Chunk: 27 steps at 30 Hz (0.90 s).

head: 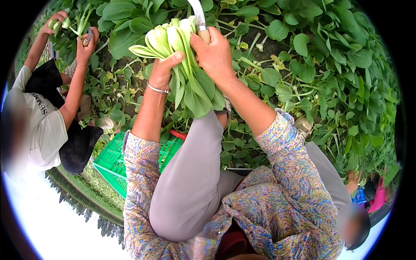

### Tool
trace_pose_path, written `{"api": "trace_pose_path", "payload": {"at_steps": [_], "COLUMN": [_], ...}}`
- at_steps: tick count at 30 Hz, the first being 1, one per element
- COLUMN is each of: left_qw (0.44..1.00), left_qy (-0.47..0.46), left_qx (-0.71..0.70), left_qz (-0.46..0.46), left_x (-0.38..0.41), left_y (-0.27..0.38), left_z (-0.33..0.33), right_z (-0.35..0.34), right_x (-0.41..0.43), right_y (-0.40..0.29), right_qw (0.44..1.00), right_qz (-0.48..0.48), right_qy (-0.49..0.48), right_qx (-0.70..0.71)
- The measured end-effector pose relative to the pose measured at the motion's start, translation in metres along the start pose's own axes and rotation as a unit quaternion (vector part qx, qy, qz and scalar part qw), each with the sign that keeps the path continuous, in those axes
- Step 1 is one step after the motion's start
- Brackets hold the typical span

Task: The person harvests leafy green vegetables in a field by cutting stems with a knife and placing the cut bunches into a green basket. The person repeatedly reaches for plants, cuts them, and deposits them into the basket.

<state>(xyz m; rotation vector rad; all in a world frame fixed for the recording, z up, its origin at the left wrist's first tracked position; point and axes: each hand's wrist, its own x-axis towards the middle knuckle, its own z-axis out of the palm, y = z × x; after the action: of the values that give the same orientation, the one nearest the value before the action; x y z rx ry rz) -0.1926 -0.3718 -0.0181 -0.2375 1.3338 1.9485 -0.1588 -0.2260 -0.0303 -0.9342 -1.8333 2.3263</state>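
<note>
My left hand (164, 70), with a silver bangle at the wrist, grips a bunch of bok choy (182, 48) from its left side. The pale stem bases point up and the green leaves hang down over my knee. On the bunch's right side, my right hand (214, 53) is closed around the wooden handle of a curved knife (199, 16). Its metal blade points up, past the stem bases, and its tip is cut off by the frame's top edge. My right thumb and fingers also touch the bunch.
Bok choy plants (325, 58) grow ahead and to the right, with cut stems and leaves on the soil. A green plastic crate (112, 162) stands at my left. A co-worker (45, 113) at far left holds vegetables and a knife. Another person (354, 224) is at lower right.
</note>
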Motion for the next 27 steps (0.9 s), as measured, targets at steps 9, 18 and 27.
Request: {"api": "trace_pose_path", "payload": {"at_steps": [9, 18, 27], "left_qw": [0.999, 0.860, 0.827], "left_qy": [0.026, -0.015, 0.000], "left_qx": [0.020, 0.510, 0.551], "left_qz": [-0.007, -0.028, -0.110], "left_x": [-0.002, 0.031, 0.018], "left_y": [0.017, 0.069, 0.057], "left_z": [0.005, -0.073, -0.109], "right_z": [-0.029, -0.026, 0.019], "right_x": [-0.014, 0.050, 0.068], "right_y": [-0.019, 0.057, 0.089], "right_qw": [0.995, 0.926, 0.903], "right_qz": [0.025, -0.037, -0.066], "right_qy": [-0.089, -0.198, -0.144], "right_qx": [-0.033, -0.319, -0.400]}}
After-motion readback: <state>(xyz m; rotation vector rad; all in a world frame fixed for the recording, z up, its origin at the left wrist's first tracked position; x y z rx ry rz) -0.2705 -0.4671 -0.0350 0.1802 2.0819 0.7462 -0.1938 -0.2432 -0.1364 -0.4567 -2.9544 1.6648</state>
